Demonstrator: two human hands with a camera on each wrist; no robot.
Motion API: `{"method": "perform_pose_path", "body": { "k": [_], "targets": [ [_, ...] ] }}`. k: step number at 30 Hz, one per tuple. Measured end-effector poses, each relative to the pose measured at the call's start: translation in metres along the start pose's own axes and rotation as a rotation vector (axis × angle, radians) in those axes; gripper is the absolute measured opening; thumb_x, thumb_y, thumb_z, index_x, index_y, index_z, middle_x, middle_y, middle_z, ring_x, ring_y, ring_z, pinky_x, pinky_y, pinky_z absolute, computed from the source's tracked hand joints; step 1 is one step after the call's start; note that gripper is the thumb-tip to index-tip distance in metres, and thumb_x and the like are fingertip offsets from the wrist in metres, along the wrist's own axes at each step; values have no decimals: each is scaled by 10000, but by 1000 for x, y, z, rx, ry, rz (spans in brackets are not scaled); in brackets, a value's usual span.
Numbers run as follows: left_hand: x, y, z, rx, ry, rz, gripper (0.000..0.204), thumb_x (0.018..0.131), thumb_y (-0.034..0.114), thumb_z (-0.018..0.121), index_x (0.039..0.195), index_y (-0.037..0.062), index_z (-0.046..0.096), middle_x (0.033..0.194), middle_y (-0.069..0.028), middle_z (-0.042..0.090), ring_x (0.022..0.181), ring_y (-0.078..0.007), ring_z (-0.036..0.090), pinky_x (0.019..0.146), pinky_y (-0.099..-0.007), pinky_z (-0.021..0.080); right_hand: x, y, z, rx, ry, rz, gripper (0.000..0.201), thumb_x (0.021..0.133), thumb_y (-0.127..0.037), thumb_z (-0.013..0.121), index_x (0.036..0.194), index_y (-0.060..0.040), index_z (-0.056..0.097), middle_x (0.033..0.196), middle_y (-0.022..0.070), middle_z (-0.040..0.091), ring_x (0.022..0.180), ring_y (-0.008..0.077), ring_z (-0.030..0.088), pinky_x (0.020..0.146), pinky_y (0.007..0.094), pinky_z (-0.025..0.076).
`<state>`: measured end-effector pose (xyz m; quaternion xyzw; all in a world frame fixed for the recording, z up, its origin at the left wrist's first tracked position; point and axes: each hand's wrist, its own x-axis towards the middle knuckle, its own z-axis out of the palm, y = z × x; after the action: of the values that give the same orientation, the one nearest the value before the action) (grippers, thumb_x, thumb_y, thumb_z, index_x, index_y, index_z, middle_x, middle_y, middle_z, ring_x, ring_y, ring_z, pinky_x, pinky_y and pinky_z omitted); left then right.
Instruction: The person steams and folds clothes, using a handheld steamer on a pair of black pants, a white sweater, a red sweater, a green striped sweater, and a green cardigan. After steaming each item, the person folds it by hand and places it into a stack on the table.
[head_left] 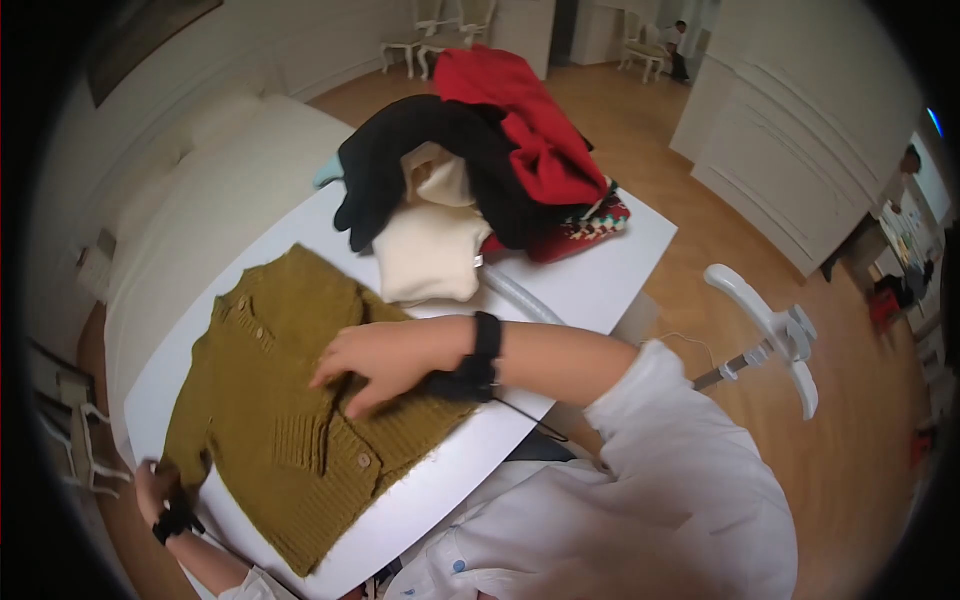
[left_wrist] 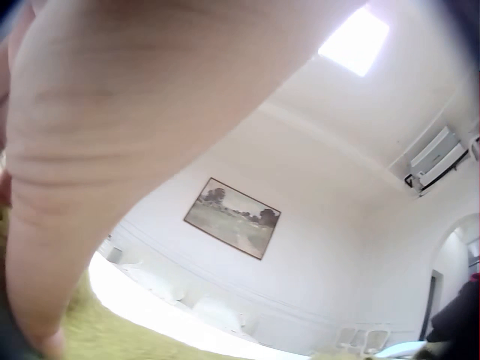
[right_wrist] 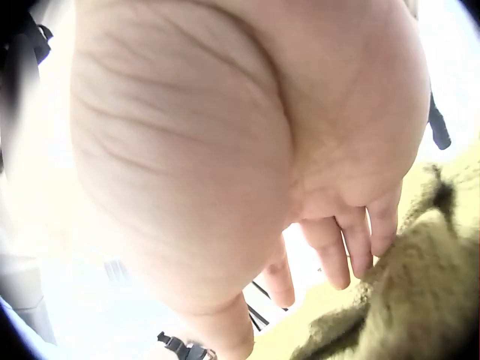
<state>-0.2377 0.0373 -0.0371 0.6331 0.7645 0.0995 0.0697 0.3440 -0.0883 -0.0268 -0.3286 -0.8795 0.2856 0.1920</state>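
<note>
An olive-green knit cardigan point(head_left: 270, 370) with wooden-looking buttons lies spread on the white table point(head_left: 465, 480). My left hand point(head_left: 153, 492) is at the end of one sleeve, down at the table's left edge, with its fingers bent around the cuff. In the left wrist view the thumb point(left_wrist: 49, 330) comes down onto the green knit. Over the cardigan's front is my right hand point(head_left: 395, 362), palm down, fingers spread and loosely extended. The right wrist view shows those fingers point(right_wrist: 326, 247) close over the knit, pinching nothing.
Behind the cardigan a pile of clothes holds a cream knit piece point(head_left: 425, 255), a black garment point(head_left: 385, 150), a red garment point(head_left: 510, 100) and a patterned knit point(head_left: 600, 225). A white stand point(head_left: 770, 330) rises right of the table. Along the left is a long pale sofa point(head_left: 215, 150).
</note>
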Motion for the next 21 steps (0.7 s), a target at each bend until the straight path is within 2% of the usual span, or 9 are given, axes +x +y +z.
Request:
{"method": "perform_pose_path", "body": {
  "k": [3, 4, 6, 9, 12, 13, 17, 20, 21],
  "targets": [
    [-28, 72, -2, -169, -13, 525, 461, 765, 31, 819, 1193, -19, 657, 990, -183, 746, 824, -267, 717, 721, -368, 562, -68, -29, 3, -25, 163, 1, 353, 945, -220, 731, 1254, -58, 675, 1338, 185, 633, 1289, 368, 553, 1104, 446, 450],
    [-63, 117, -13, -232, -98, 422, 464, 779, 23, 808, 1213, -27, 653, 1020, -186, 752, 838, -264, 720, 741, -376, 560, -94, -36, 5, -1, 269, -85, 243, 917, -172, 744, 1122, -47, 709, 1129, 121, 684, 1069, 292, 640, 948, 395, 530],
    [-92, 143, -8, -90, -72, 456, 485, 809, 125, 849, 1226, -26, 653, 1078, -234, 728, 881, -345, 721, 775, -416, 565, -153, -67, 1, 498, 146, 186, 153, 990, -143, 726, 1082, -25, 755, 1068, 78, 757, 947, 155, 711, 825, 293, 574],
    [-131, 152, 9, 221, 196, 450, 559, 852, 216, 831, 1321, 14, 604, 1283, -247, 612, 1120, -417, 657, 865, -447, 568, -228, -96, 6, 610, 108, 558, 124, 977, -108, 741, 1057, -18, 774, 1070, 70, 785, 987, 132, 710, 839, 286, 569],
    [-152, 183, -10, -43, 92, 669, 591, 891, 234, 790, 1390, 38, 544, 1394, -238, 547, 1156, -475, 607, 926, -484, 545, -256, -102, 16, 755, -95, 533, 187, 998, -186, 716, 1066, -23, 777, 1054, 100, 785, 963, 168, 722, 829, 314, 566],
    [-154, 188, -4, -11, 36, 759, 545, 920, 244, 761, 1386, 42, 562, 1353, -237, 568, 1175, -484, 593, 968, -483, 524, -268, -99, 33, 768, -92, 535, 187, 998, -186, 716, 1066, -23, 777, 1054, 100, 785, 963, 168, 722, 829, 314, 566],
    [-163, 190, 24, 163, -157, 707, 535, 923, 279, 755, 1416, 144, 596, 1340, -201, 580, 1159, -453, 602, 973, -485, 522, -350, -39, 179, 346, -896, 746, 389, 1038, -304, 625, 1234, 21, 709, 1195, 174, 748, 1081, 232, 694, 944, 334, 524],
    [-159, 187, 27, 141, -121, 667, 587, 882, 398, 783, 1417, 222, 618, 1343, -151, 615, 1187, -445, 594, 995, -506, 530, -425, -19, 270, 628, -714, 951, 432, 1017, -319, 631, 1288, 14, 680, 1231, 199, 729, 1076, 270, 695, 933, 373, 521],
    [-160, 187, 27, 130, -105, 682, 587, 882, 398, 783, 1417, 222, 618, 1343, -151, 615, 1187, -445, 594, 995, -506, 530, -420, -14, 274, 690, -607, 710, 450, 1016, -309, 633, 1353, -11, 640, 1240, 202, 726, 1101, 275, 687, 957, 374, 511]
  ]
}}
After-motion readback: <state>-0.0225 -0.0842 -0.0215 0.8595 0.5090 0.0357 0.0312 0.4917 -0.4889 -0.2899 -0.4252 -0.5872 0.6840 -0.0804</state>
